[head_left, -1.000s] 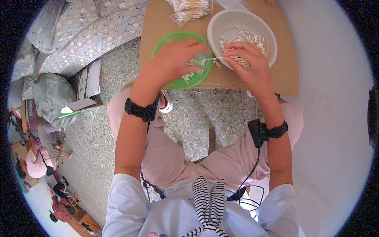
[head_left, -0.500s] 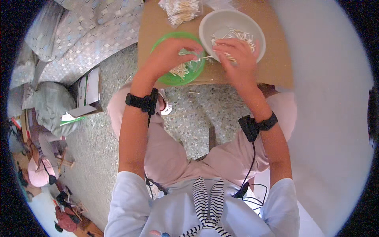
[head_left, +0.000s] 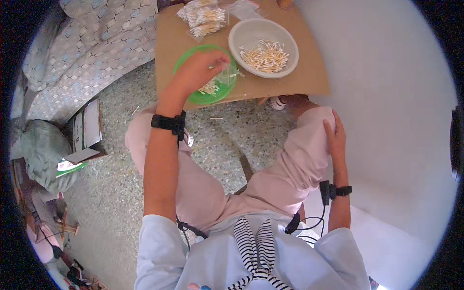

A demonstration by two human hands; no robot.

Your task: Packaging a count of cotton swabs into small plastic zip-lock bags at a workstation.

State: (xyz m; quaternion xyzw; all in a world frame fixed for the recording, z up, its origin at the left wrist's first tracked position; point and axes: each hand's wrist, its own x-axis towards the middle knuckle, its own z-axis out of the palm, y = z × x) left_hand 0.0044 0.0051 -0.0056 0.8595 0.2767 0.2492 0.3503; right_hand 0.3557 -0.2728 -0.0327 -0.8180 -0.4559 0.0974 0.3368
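Note:
My left hand is over the green bowl, its fingers pinched on a small clear plastic bag that hangs over the bowl's right side. Cotton swabs lie in the green bowl below the wrist; the hand hides part of them. To its right stands a grey-white bowl holding a loose heap of cotton swabs. My right hand rests on my right knee with nothing in it, fingers stretched out along the trouser cloth.
Clear bags packed with cotton swabs lie on the brown board at the far left, near an unfilled clear bag. One swab is on the speckled floor. At left is an open carton; at right, a pale wall.
My right hand has left the grey-white bowl and come down to my right knee. My left hand stays over the green bowl. The view has shifted a little.

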